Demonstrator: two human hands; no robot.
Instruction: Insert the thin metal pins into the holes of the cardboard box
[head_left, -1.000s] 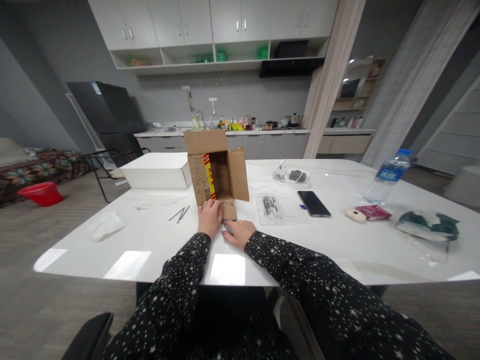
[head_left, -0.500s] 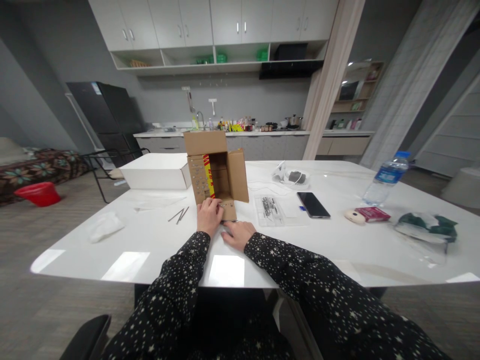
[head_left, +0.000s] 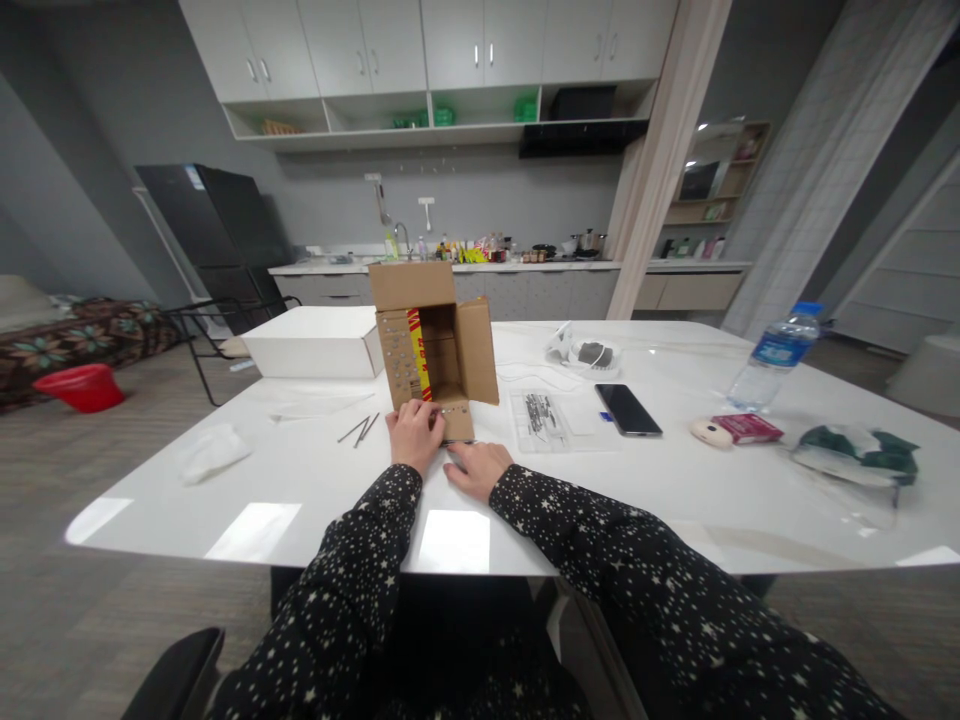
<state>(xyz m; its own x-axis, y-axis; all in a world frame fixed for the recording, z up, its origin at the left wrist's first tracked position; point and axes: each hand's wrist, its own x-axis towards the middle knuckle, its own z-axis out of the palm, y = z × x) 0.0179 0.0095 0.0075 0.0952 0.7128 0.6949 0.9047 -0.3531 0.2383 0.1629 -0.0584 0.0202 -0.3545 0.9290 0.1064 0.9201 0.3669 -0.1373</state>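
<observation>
A cardboard box (head_left: 476,350) with yellow-and-red tape stands on the white table, its opening facing me. Small shiny bits dot its left flap (head_left: 397,345). My left hand (head_left: 415,435) lies on the lower flap (head_left: 458,425), fingers curled and pressed together; whatever they pinch is hidden. Low at that flap's front edge is my right hand (head_left: 480,470), fingers bent inward. Its fingertips are beside a thin dark strip (head_left: 459,442), too small to name. A clear compartment case (head_left: 541,420) of small metal pieces lies to the right.
Left of the box are a white box (head_left: 311,345), several thin metal rods (head_left: 362,430) and a crumpled tissue (head_left: 214,455). To the right lie a phone (head_left: 628,410), a white mask-like item (head_left: 589,352), a water bottle (head_left: 776,355), a red packet (head_left: 750,428) and green-and-white packaging (head_left: 855,455).
My left hand has shifted slightly left and its fingers have moved a little on the flap. The right hand stays at the flap's front edge.
</observation>
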